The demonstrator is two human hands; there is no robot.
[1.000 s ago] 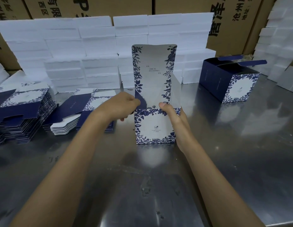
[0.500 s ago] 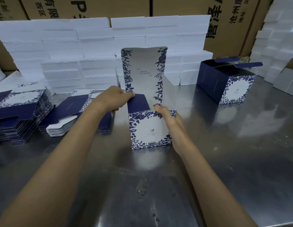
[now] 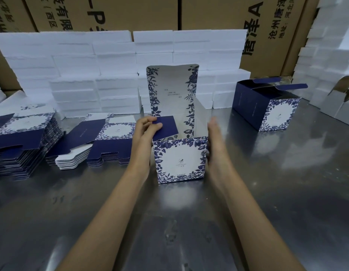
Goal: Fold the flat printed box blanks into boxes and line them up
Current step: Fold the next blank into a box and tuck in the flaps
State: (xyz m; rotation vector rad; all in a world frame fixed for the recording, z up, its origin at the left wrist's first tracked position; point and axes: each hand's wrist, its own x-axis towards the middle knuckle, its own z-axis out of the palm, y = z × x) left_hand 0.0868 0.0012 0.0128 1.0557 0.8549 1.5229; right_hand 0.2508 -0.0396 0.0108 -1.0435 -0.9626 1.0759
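Note:
A blue-and-white floral printed box [image 3: 179,161] stands upright on the steel table in front of me, its tall lid flap [image 3: 172,89] raised at the back. My left hand [image 3: 145,128] pinches the dark blue side flap [image 3: 166,127] at the box's left top edge. Straight-fingered, my right hand [image 3: 214,137] lies flat against the box's right wall. A folded box [image 3: 267,106] with open top flaps sits at the back right. Flat blanks lie in stacks at the left [image 3: 19,137] and centre-left [image 3: 103,141].
White foam blocks [image 3: 115,75] are stacked in a wall behind the box, with more at the far right [image 3: 330,55]. Brown cartons [image 3: 208,14] stand behind them. A grey open carton [image 3: 343,102] sits at the right edge. Bare steel table [image 3: 189,222] lies near me.
My right hand has let go of the box's front top edge and now lies flat along its right side. My left hand still holds the blue side flap, which has tilted further inward.

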